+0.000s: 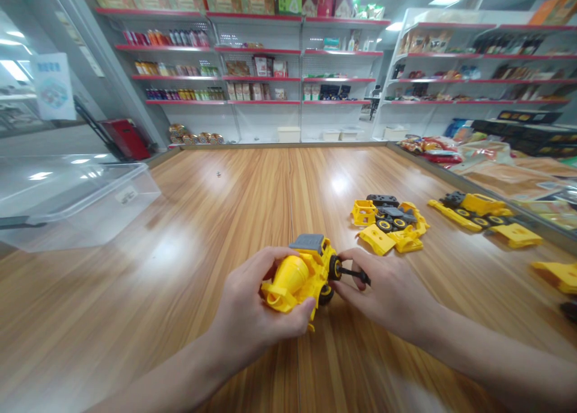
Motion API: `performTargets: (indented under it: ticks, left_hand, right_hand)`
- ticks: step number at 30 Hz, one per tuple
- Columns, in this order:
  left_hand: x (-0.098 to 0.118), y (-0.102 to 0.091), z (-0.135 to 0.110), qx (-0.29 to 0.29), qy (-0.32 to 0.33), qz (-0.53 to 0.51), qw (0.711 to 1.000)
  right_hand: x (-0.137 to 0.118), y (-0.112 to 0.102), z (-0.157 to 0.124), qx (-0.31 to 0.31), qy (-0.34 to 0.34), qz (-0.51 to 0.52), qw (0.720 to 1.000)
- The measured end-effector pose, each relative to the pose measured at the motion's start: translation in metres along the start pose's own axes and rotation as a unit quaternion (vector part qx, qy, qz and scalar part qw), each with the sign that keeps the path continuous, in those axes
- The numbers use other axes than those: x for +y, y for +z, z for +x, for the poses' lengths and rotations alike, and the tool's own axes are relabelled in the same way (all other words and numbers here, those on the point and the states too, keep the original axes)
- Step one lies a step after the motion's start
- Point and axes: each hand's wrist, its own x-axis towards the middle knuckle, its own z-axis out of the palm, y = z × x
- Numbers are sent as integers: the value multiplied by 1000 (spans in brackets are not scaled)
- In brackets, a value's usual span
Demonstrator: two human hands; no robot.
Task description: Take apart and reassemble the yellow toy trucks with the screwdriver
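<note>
A yellow toy cement mixer truck (pixel 288 281) with a grey cab roof is held above the table, tilted. My left hand (pixel 252 299) wraps around its drum and body, fingers closed. On the truck's right side are black wheels with yellow hubs, among them a front wheel (pixel 335 267). My right hand (pixel 383 284) pinches a small black screwdriver (pixel 354 273), whose thin shaft points at that wheel's hub. Whether the tip is seated in the hub I cannot tell. The right fingers partly hide the handle.
Yellow and black toy truck parts (pixel 392 220) lie right of my hands, with another part-built truck (pixel 482 208) farther right. A clear plastic bin (pixel 90 214) stands at left. Packaged goods (pixel 496 160) line the right edge. Stocked shelves (pixel 261 79) stand behind the wooden table (pixel 252 190).
</note>
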Motion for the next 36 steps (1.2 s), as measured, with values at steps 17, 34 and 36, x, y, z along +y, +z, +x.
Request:
performTargets:
  ticks: [17, 34, 36]
  left_hand:
    - [7, -2, 5, -1, -57, -1, 998]
    - [5, -2, 2, 2, -42, -31, 999]
    - [4, -2, 1, -1, -43, -36, 998]
  right_hand:
    - [-2, -7, -1, -3, -108, -18, 994]
    - [3, -3, -1, 49, -65, 88, 993]
    - [2, -3, -1, 56, -71, 82, 993]
